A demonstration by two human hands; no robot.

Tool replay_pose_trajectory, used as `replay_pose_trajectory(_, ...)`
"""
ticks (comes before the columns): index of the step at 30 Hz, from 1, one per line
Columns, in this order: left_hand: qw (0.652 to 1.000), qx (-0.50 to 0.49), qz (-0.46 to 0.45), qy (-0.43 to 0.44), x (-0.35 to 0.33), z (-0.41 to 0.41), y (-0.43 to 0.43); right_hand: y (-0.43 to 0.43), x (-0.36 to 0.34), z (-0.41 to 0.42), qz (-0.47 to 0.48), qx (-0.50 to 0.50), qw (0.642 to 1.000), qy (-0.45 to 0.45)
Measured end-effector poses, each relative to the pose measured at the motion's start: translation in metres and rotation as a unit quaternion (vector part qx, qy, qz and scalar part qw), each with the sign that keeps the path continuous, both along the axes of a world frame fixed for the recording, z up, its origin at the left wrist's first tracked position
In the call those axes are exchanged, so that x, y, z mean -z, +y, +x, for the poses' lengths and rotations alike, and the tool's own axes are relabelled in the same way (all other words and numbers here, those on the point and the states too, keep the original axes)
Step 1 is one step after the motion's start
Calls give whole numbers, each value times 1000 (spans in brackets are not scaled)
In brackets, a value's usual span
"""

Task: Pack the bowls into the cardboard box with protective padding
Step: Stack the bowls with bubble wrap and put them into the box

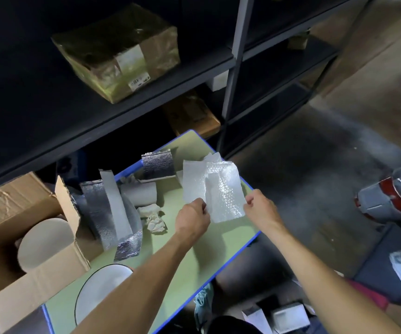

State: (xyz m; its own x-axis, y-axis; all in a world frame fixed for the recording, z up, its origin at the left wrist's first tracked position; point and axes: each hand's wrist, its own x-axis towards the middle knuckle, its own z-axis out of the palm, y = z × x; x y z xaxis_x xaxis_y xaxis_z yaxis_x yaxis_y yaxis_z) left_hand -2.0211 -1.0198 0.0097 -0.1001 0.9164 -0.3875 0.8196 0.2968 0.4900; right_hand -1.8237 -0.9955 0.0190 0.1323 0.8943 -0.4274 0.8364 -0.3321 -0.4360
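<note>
Dark metal shelving rises behind the pale green, blue-edged table, where silver foil padding strips and crumpled white paper lie beside the open brown cardboard box. One white bowl sits inside that box; a second, dark-rimmed white bowl rests on the table beside it. A taped box on the shelf bears a barcode label, unreadable. The left hand and right hand each pinch a lower edge of a clear bubble-wrap sheet above the table
</note>
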Motion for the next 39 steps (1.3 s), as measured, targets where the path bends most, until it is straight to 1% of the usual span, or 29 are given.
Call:
replay_pose_trajectory(4,996,-37,7,-77,-13,-15,-10,5,-12,-7,-24,30,995,97)
replay_pose_trajectory(7,990,-50,-5,-131,-25,-36,-20,11,-23,-20,-10,27,987,159)
replay_pose_trajectory(10,978,-77,3,-194,-37,-59,-30,16,-34,-40,-18,-21,981,190)
replay_pose_trajectory(13,959,-143,46,-241,-54,-79,-36,13,-47,-64,-27,-71,973,217)
replay_pose_trajectory(16,934,-205,68,-284,-69,-100,-43,10,-63,-91,-36,-119,964,237)
replay_pose_trajectory(18,926,-224,82,-291,-76,-113,-52,7,-75,-112,-43,-151,954,255)
replay_pose_trajectory(22,918,-246,143,-276,-90,-142,-79,0,-94,-149,-30,-214,942,259)
replay_pose_trajectory(25,907,-286,161,-266,-101,-171,-104,-7,-100,-172,-13,-261,929,261)
replay_pose_trajectory(28,894,-323,180,-252,-106,-205,-128,-15,-101,-195,-13,-287,916,280)
replay_pose_trajectory(32,874,-371,199,-243,-105,-246,-156,-33,-91,-224,-36,-348,912,213)
replay_pose_trajectory(36,859,-396,217,-243,-101,-269,-180,-60,-77,-244,-37,-410,900,146)
replay_pose_trajectory(39,862,-397,207,-237,-96,-278,-192,-80,-69,-255,-26,-458,886,71)
